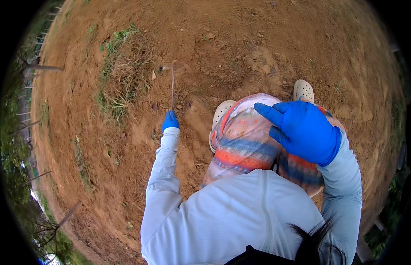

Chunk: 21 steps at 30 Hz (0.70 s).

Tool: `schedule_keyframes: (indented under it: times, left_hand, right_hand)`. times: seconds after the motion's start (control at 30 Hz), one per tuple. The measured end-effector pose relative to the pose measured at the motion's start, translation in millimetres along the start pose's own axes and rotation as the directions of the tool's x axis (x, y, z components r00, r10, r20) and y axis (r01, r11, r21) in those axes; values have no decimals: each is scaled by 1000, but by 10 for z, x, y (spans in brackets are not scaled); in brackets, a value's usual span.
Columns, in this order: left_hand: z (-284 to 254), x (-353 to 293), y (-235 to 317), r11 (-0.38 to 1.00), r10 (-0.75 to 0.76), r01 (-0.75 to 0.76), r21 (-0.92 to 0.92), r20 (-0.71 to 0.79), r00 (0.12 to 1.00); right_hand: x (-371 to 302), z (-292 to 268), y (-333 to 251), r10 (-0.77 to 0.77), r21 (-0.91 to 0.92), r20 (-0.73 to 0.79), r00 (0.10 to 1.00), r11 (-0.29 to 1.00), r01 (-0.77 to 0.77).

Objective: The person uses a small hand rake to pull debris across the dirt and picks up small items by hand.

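My left hand (170, 121), in a blue glove, is closed around the lower end of a thin-handled hoe (172, 90). The hoe stretches away from me over the soil, its crosswise head blurred at the far end. Just left of that head lies a heap of dry and green grass (126, 73). My right hand (304, 130), also gloved in blue, is raised above my patterned trousers (247, 154) with nothing seen in it. Its forefinger and thumb stretch out to the left, apart from each other; the other fingers are partly hidden.
Reddish-brown bare soil (205, 39) spreads around me, with scattered clods and dry stalks. My beige clogs (304, 90) stand on it. A thin strip of grass (81, 161) grows at the left. Bare trunks (44, 67) and foliage line the far left rim.
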<state>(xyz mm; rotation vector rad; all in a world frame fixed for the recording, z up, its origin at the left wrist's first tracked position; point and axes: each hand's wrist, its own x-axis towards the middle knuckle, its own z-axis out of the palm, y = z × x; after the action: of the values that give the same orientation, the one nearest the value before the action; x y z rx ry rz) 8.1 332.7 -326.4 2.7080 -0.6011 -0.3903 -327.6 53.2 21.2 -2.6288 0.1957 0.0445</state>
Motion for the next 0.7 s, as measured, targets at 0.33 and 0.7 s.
schedule_keyframes:
  times: [0.33, 0.7]
  left_hand:
    - [320, 377, 420, 999, 11, -9, -34, 70, 997]
    - [594, -546, -213, 993, -76, 91, -76, 172, 982]
  right_hand:
    - [11, 28, -46, 62, 45, 15, 998, 997, -63]
    - [-433, -135, -38, 333, 203, -125, 935, 931, -304]
